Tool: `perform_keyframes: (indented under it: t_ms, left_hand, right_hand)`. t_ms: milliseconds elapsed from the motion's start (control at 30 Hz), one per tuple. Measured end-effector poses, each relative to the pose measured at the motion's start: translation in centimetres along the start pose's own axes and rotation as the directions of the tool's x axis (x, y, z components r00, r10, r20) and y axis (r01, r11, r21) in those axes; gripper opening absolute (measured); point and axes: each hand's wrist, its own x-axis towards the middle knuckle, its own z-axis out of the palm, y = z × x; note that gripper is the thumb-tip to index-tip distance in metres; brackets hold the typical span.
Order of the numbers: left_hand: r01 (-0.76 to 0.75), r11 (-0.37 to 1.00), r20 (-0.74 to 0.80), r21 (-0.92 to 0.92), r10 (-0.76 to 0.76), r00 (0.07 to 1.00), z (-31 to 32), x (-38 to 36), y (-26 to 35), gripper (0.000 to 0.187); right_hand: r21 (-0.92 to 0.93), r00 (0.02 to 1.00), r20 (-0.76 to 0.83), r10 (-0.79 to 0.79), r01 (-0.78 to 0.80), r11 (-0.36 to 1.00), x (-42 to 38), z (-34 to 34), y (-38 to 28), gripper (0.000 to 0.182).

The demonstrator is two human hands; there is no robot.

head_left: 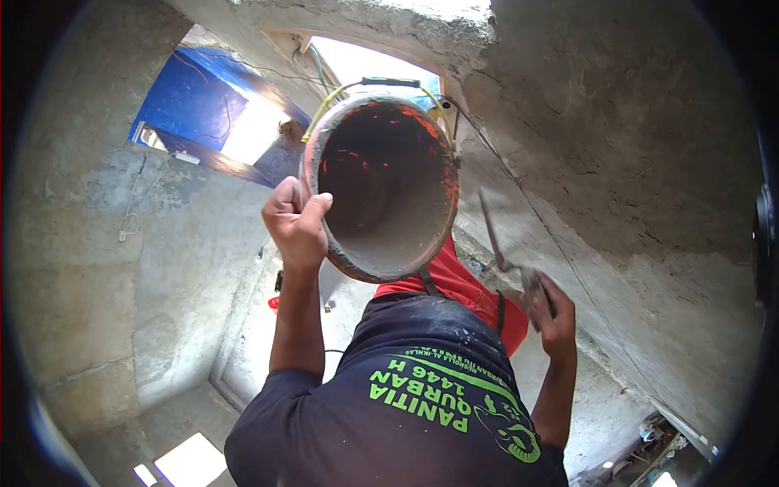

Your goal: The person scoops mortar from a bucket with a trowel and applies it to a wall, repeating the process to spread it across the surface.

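The rim of a round bucket [357,260] is gripped at its left side by my left hand [299,223], thumb over the edge. Its open mouth faces the camera, showing a dark inside with orange-red patches and grey residue. A yellow wire handle with a dark grip [391,82] arches over the bucket's top. Lower right, my right hand [553,315] is closed round the handle of a trowel [492,231]. The thin blade appears nearly edge-on, pointing up towards the bucket's right side, apart from it.
Rough grey walls [195,268] rise on both sides. A blue panel [187,101] borders a bright opening at upper left. A cable [560,247] runs down the right wall. Assorted objects [657,442] lie at lower right. Bright light patches [191,461] mark the floor at lower left.
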Motion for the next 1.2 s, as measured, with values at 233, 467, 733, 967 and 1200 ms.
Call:
perform_keyframes:
  t_ms: [233,467,733,967,1200]
  left_hand:
    - [-0.073,0.997,0.185,0.015,0.069,0.98,2.8,-1.3,0.4,0.037]
    - [-0.257,0.959,0.278,0.117,0.217,0.936,4.4,-0.8,0.4,0.037]
    - [-0.294,0.947,0.383,0.131,0.226,0.896,5.8,1.1,-0.9,0.03]
    - [-0.173,0.975,0.462,0.141,0.089,0.882,6.8,2.5,-2.2,0.028]
    - [-0.06,0.977,0.321,0.206,-0.01,0.947,5.0,4.2,-1.6,0.037]
  right_hand:
    - [-0.694,0.922,0.214,-0.322,0.376,0.614,8.2,6.6,-7.9,0.04]
    - [-0.898,0.935,0.322,-0.148,0.351,0.266,13.2,11.9,-8.0,0.025]
    - [-0.779,0.858,0.493,0.144,0.361,0.514,18.3,10.9,-11.4,0.026]
    - [-0.479,0.654,0.696,0.296,0.115,0.87,22.9,9.6,-3.2,0.035]
    - [0.077,0.676,0.702,0.225,-0.386,0.919,20.2,10.4,0.0,0.031]
